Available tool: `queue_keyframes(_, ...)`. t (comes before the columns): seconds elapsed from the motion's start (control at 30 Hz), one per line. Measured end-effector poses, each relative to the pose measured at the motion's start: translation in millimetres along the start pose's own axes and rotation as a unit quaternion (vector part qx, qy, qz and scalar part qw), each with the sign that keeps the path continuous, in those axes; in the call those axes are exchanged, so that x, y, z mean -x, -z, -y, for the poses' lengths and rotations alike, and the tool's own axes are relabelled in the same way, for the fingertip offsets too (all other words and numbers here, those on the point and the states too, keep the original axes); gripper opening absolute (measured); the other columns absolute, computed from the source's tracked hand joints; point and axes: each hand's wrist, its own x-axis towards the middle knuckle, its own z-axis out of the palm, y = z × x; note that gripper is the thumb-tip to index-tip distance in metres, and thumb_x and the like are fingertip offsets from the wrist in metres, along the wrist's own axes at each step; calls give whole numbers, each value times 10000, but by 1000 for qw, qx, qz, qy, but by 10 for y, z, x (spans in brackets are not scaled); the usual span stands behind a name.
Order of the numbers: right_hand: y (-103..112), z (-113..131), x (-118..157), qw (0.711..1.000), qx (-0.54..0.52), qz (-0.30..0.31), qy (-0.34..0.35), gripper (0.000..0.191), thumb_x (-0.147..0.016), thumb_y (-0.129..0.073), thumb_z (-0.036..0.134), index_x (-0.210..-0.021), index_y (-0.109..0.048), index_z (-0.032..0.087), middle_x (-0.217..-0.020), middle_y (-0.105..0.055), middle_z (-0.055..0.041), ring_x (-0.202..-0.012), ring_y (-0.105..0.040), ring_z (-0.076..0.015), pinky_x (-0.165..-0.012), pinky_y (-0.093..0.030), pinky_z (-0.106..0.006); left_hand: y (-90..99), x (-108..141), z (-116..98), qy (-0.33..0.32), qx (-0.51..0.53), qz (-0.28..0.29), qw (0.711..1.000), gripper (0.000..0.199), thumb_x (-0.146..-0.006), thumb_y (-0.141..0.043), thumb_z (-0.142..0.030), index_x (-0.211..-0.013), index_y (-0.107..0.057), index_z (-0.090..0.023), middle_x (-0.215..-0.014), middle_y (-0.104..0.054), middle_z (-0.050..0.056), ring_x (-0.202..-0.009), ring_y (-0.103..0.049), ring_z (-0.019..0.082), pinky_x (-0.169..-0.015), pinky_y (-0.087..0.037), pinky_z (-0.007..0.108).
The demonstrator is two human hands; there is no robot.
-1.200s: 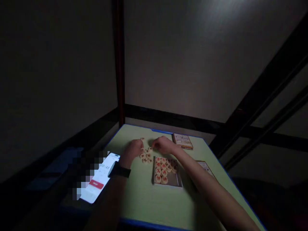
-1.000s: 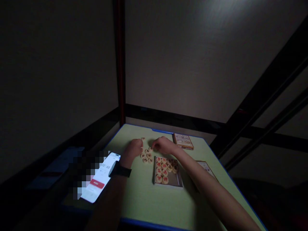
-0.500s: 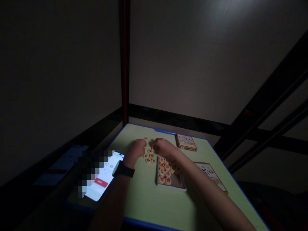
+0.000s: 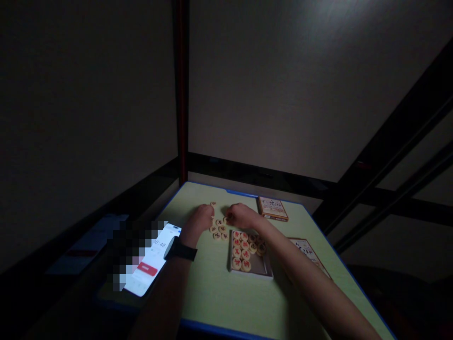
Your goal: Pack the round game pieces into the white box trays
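Both hands over the table, working at the loose round game pieces left of the tray. Left hand curled at the left edge of the loose group, fingertips mostly hidden behind its own back; a piece peeks out at its right side, partly covered, cannot tell if it is gripped or just touched. One lone piece sits just beyond that hand. Right hand curled in from the other side, fingers bunched at a piece on the right of the group; fingertips in shadow, cannot tell whether they pinch it. Characters on pieces too small to read. Tray holds red-marked pieces at left, dark-marked pieces upper right, some hidden under the right forearm. Same forearm cuts across the printed box at right; another box stands clear at the far edge. Phone at left, partly covered by a pixelated patch and the watch, timer digits cut off
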Motion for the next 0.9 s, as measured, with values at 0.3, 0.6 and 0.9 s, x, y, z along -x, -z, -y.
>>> queue_keyframes(0.3,-26,-19,21,1000,-1,-19,7,209,-808,-617,164,-954,-766,169,-965,-759,-105,-898,-683,-211,-746,-444,-236,27,17,-14,10,1,1,1000,290,-763,-551,15,-957,-695,-146,-1036,-697,100,-1033,-627,199,-908,-466,271)
queue_keyframes(0.6,-64,120,-79,995,-12,-53,83,237,-844,-599,175,-1034,-739,191,-1052,-746,-77,-1006,-664,-200,-873,-443,-247,11,28,-2,14,-2,-17,1000,255,-793,-539,-2,-935,-692,-148,-1002,-703,109,-1010,-635,201,-902,-466,278)
queue_keyframes(0.9,-80,307,-138,996,20,-39,83,224,-841,-550,94,-998,-707,122,-1015,-720,-154,-917,-671,-229,-777,-455,-278,139,62,-81,30,-14,11,999,249,-798,-561,-46,-977,-699,-150,-1016,-715,129,-1024,-652,214,-883,-473,266)
